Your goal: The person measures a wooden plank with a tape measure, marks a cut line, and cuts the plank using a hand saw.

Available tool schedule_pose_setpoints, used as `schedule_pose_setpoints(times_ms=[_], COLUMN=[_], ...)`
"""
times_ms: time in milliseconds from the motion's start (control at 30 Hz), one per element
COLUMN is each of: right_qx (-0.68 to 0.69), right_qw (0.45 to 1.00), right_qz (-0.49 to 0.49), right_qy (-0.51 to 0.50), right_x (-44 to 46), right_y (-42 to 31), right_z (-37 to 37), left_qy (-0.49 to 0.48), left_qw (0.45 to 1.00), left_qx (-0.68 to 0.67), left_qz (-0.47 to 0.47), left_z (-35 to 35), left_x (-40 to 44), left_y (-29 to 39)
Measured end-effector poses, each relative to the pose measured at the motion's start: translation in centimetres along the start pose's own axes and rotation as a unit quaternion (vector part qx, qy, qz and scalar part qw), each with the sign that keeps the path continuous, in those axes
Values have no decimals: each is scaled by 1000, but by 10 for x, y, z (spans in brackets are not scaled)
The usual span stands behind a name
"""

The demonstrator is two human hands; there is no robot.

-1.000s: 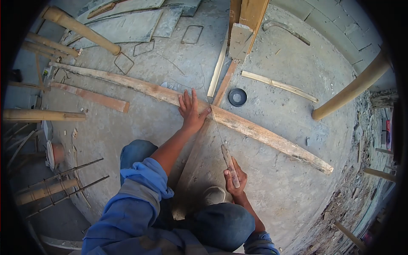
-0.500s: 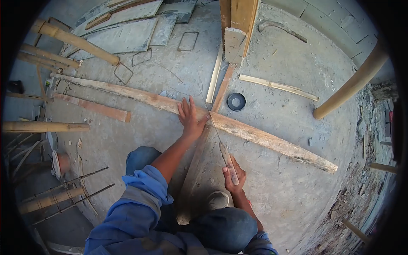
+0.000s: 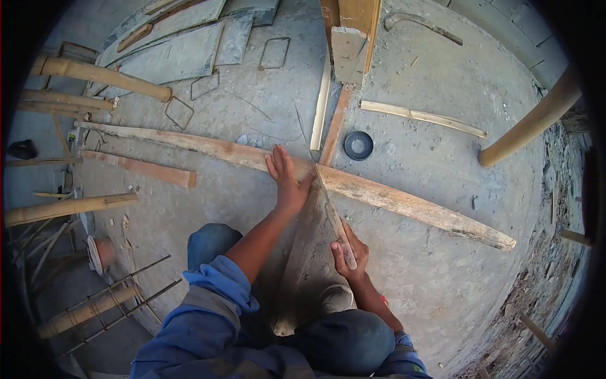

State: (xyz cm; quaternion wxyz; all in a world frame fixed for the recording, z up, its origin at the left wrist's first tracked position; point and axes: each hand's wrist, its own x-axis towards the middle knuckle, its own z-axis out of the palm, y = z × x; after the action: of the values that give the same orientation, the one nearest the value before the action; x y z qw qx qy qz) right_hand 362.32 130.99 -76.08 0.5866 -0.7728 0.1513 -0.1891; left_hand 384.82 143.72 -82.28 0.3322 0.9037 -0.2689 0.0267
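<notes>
My left hand (image 3: 290, 184) presses on a long rough plank (image 3: 211, 146), fingers stretched out over its face and thumb toward the saw. In my right hand (image 3: 353, 252) is a handsaw (image 3: 338, 230), gripped by its worn wooden handle. Its thin blade appears almost edge-on and crosses the plank just right of my left thumb. Beneath the plank, a second timber (image 3: 333, 129) runs crosswise, from near the post down toward my feet.
A dark round dish (image 3: 358, 146) sits beyond the plank. Wood strips (image 3: 424, 119), a wooden post (image 3: 356, 25), a bamboo pole (image 3: 530, 120) and a curved bar (image 3: 423, 28) are around it. Boards (image 3: 170, 57) and wire loops (image 3: 275, 53) lie at far left.
The view has shifted slightly, so the surroundings sit differently in frame. My right hand and the saw handle have shifted a little; my left hand stays on the plank.
</notes>
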Motion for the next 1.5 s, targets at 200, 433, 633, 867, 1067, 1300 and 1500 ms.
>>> schedule_pose_setpoints(times_ms=[200,433,633,867,1067,1300,1500], right_qx=[-10,-7,-1,4,30,1,9], right_qw=[1000,1000,1000,999,999,1000,999], right_qz=[-6,0,17,52,45,14,38], right_qy=[-1,13,-1,-6,4,21,9], right_x=[-21,0,-20,0,-2,-11,16], right_y=[-3,-3,-3,-11,-9,-11,-12], right_z=[-11,13,-10,-4,-7,-7,4], left_qy=[-2,-22,-5,-54,-54,-42,-7], left_qw=[999,998,1000,998,998,998,998], left_qx=[-24,-18,-9,13,14,42,27], left_qz=[-24,-59,8,-37,-42,-10,60], left_z=[-2,-10,-4,-7,-10,-13,-7], left_x=[4,5,0,4,4,8,5], left_y=[7,19,3,7,9,22,4])
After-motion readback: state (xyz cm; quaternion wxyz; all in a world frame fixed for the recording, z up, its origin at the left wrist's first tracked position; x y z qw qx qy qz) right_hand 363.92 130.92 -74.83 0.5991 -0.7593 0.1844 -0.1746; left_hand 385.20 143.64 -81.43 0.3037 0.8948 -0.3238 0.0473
